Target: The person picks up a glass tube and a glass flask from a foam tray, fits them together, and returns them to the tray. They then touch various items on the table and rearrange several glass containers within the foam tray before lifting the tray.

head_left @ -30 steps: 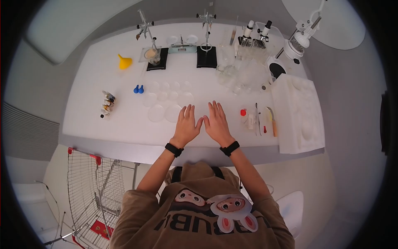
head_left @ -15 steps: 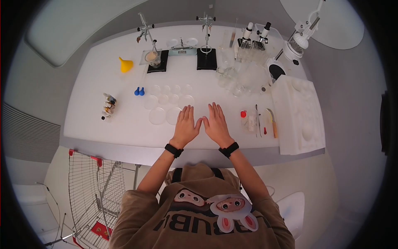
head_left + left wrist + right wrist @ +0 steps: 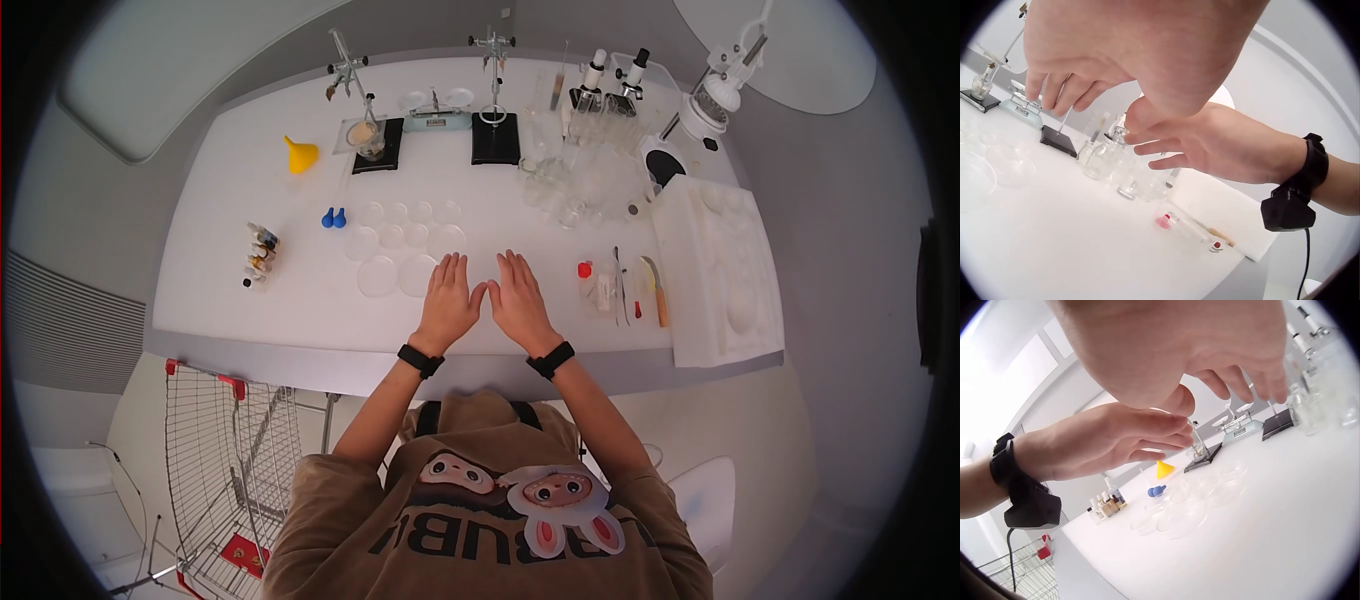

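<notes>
Above the front of the white table (image 3: 540, 340) my left hand (image 3: 447, 308) is held with its fingers straight and the palm down. Beside it, my right hand (image 3: 522, 308) has the same pose, the two thumb tips close together in the head view. Neither hand holds anything; both wrist views show them raised over the tabletop. Nearest to the left fingers lie several clear round dishes (image 3: 377, 276), one partly overlapped by that hand. To the right of the right hand are a red-capped container (image 3: 585, 270), tweezers (image 3: 625, 300) and a knife (image 3: 660, 305).
Further back stand two iron stands (image 3: 497, 140), a balance (image 3: 437, 118), microscopes (image 3: 592, 75) and clustered glassware (image 3: 570, 185). A yellow funnel (image 3: 300, 155), blue rubber bulbs (image 3: 333, 218) and small bottles (image 3: 262, 252) lie left. White foam (image 3: 715, 280) lies right; a shopping cart (image 3: 225, 440) stands below.
Both hands keep nearly the same pose over the table. The head view shifts slightly; no object has been moved.
</notes>
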Available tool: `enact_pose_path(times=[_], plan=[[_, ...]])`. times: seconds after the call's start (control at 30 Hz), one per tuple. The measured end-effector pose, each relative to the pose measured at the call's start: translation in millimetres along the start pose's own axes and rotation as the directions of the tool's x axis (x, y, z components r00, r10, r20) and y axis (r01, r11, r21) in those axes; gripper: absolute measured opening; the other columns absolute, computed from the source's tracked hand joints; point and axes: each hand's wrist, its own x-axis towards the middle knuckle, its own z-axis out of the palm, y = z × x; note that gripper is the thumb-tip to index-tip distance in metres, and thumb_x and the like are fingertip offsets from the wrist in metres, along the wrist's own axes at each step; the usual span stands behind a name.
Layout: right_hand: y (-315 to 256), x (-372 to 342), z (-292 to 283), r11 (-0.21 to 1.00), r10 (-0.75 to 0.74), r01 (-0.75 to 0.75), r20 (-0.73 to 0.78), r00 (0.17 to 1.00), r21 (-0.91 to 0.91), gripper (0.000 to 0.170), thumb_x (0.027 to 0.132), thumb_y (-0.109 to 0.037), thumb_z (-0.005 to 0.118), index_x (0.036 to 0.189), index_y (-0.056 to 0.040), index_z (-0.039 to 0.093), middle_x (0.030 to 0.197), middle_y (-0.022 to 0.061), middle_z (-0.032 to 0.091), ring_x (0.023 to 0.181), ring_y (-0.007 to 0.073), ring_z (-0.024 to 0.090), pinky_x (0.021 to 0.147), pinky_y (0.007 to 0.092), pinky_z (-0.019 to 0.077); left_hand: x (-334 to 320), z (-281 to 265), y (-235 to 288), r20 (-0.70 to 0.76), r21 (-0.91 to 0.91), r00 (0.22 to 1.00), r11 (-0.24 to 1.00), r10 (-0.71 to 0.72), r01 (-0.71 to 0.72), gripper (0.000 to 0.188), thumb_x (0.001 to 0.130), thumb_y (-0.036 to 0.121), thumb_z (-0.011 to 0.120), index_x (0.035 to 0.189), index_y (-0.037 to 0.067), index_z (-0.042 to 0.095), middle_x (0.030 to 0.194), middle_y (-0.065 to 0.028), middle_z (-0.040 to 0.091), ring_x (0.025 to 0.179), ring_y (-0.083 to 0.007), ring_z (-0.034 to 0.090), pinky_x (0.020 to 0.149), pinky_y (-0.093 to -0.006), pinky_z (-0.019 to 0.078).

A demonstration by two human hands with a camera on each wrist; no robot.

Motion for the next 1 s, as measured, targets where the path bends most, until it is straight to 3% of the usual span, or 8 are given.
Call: enact_pose_path(times=[0.47,0.67,1.0], plan=[[-1,-12,-5,0.995,0.003,0.001,-0.036,0.999,0.104,0.039,0.096,-0.012,0.051,0.13,0.0065,0.044,0.134,0.0294,0.049,0.128,0.045,0.043,0.106,0.0502,0.0372,-2,2,12,-0.005,0.016,1.0,1.0,0.0,0.0,0.054,0.092,0.027,0.065,0.125,-0.012,0.048,0.129,-0.0329,0.052,0.126,-0.0473,0.045,0.104,-0.0499,0.0389],[0,-14,-5,0.998,-0.057,0.057,0.003,0.998,-0.033,0.037,0.097,-0.019,0.052,0.124,0.0063,0.05,0.132,0.0295,0.05,0.128,0.0461,0.043,0.106,0.0517,0.0369,-3,4,9,0.027,0.001,1.0,1.0,-0.001,0.001,0.049,0.091,0.019,0.064,0.127,-0.01,0.047,0.13,-0.0322,0.051,0.126,-0.0468,0.045,0.106,-0.0495,0.0382],[6,-7,-9,0.998,0.04,-0.041,-0.032,0.999,-0.044,0.049,0.095,-0.027,0.055,0.13,0.0067,0.047,0.136,0.0293,0.047,0.131,0.0467,0.039,0.107,0.0524,0.0352,-1,-2,12,0.028,-0.008,0.999,1.0,-0.028,0.029,0.054,0.089,0.019,0.064,0.131,-0.009,0.044,0.134,-0.0324,0.049,0.127,-0.0469,0.044,0.107,-0.0496,0.0371]])
